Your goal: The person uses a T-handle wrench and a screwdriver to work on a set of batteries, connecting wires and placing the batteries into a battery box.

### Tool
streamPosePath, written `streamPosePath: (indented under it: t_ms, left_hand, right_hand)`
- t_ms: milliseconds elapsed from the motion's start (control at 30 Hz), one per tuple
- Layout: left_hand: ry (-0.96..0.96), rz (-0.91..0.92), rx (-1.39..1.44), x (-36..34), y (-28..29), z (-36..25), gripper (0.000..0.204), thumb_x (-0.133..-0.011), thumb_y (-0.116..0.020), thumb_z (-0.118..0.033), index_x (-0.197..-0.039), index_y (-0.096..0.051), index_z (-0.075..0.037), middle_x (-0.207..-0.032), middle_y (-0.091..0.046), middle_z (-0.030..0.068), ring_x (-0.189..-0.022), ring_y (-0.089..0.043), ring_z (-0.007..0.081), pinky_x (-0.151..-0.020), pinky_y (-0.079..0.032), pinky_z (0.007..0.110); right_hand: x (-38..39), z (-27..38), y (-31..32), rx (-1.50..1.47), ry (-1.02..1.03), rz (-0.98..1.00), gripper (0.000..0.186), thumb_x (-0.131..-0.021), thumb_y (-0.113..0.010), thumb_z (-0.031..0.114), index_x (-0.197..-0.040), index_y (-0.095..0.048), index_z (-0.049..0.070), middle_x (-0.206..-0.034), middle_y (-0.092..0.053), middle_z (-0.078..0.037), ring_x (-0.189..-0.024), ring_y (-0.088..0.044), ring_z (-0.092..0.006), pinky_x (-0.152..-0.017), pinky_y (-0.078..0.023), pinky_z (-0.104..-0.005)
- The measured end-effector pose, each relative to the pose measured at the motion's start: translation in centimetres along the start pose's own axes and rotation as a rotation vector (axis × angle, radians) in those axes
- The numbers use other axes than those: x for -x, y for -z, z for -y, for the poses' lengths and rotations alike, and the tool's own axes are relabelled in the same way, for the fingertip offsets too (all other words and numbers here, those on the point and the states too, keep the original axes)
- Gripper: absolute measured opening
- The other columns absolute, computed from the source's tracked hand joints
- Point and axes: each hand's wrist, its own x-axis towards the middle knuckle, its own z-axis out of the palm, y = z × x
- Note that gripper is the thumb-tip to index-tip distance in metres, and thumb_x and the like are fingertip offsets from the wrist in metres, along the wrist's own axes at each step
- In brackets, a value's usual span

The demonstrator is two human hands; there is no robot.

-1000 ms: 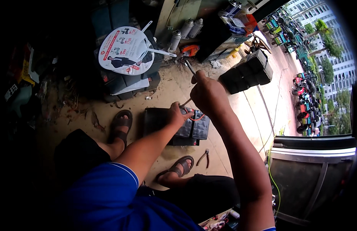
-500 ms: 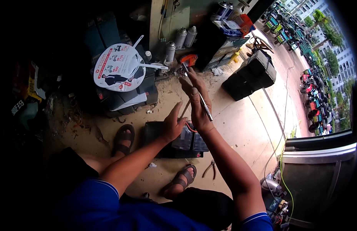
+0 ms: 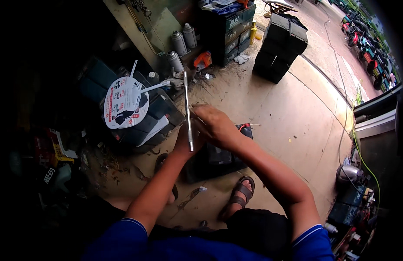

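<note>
My right hand [image 3: 215, 125] is closed, with a slim silver rod [image 3: 188, 113] with thicker ends at its fingers. The rod stands nearly upright in the picture and passes in front of both hands. My left hand [image 3: 186, 135] is close against the right one, in shade. Its fingers are hidden behind the rod and the right hand. Under my hands a black battery [image 3: 219, 155] rests on the floor between my sandalled feet. A bit of red [image 3: 245, 126] shows at its far right corner, partly covered by my right forearm.
Round white fans [image 3: 127, 102] lie on dark batteries at the left. Spray cans [image 3: 179, 42] stand behind, beside stacked boxes [image 3: 232, 35]. Black batteries [image 3: 279, 45] are stacked near the doorway. A green cable [image 3: 365, 158] and tools line the right wall.
My hands have come together and moved slightly left. The rod has swung from a slant along my right palm to nearly upright. The whole view has turned.
</note>
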Motion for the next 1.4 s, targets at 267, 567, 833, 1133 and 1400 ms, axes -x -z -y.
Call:
streamPosePath:
  t_ms: [267,567,833,1133,1400]
  left_hand:
    - [0.055,0.048,0.062,-1.2,1.8,-1.7,0.025,-0.099,-0.065,-0.025,-0.096,-0.068,0.0,-0.084,-0.07,0.0253,-0.08,-0.07,0.0451,-0.066,-0.055,0.05]
    - [0.023,0.027,0.137,-1.0,2.3,-1.6,0.023,-0.098,-0.067,-0.024,-0.096,-0.068,-0.001,-0.088,-0.071,0.0242,-0.086,-0.07,0.0455,-0.067,-0.055,0.049]
    - [0.03,0.08,0.074,-1.0,2.2,-0.5,0.021,-0.097,-0.066,-0.02,-0.108,-0.068,-0.003,-0.095,-0.072,0.0244,-0.09,-0.071,0.0458,-0.071,-0.056,0.048]
    - [0.076,0.052,0.037,-1.6,2.5,-1.5,0.012,-0.096,-0.066,-0.016,-0.096,-0.071,-0.004,-0.083,-0.071,0.0219,-0.081,-0.071,0.0437,-0.07,-0.056,0.048]
    - [0.081,-0.004,0.104,-1.5,2.6,-1.3,0.01,-0.093,-0.07,-0.014,-0.097,-0.071,-0.005,-0.085,-0.073,0.0192,-0.08,-0.074,0.0398,-0.068,-0.058,0.045]
  right_hand:
    - [-0.2,-0.3,-0.2,0.02,-0.034,-0.133,0.023,-0.101,-0.061,0.015,-0.12,-0.062,0.002,-0.114,-0.066,-0.025,-0.108,-0.062,-0.0467,-0.092,-0.053,-0.0503]
    - [-0.7,0.4,0.0,-0.026,0.061,-0.122,0.019,-0.1,-0.062,0.012,-0.117,-0.063,0.002,-0.112,-0.067,-0.021,-0.108,-0.063,-0.0432,-0.091,-0.053,-0.0488]
    - [-1.2,0.7,-0.2,-0.048,0.032,-0.134,0.022,-0.101,-0.065,0.01,-0.122,-0.065,0.003,-0.122,-0.068,-0.021,-0.117,-0.064,-0.0411,-0.1,-0.052,-0.0472]
    - [-1.3,0.5,0.4,-0.061,-0.089,-0.035,0.024,-0.101,-0.064,0.013,-0.122,-0.063,0.003,-0.12,-0.068,-0.021,-0.111,-0.065,-0.0415,-0.096,-0.054,-0.0471]
    - [-0.8,0.4,-0.1,-0.021,-0.046,-0.059,0.021,-0.099,-0.065,0.01,-0.119,-0.064,0.004,-0.111,-0.068,-0.02,-0.104,-0.065,-0.0418,-0.088,-0.055,-0.0456]
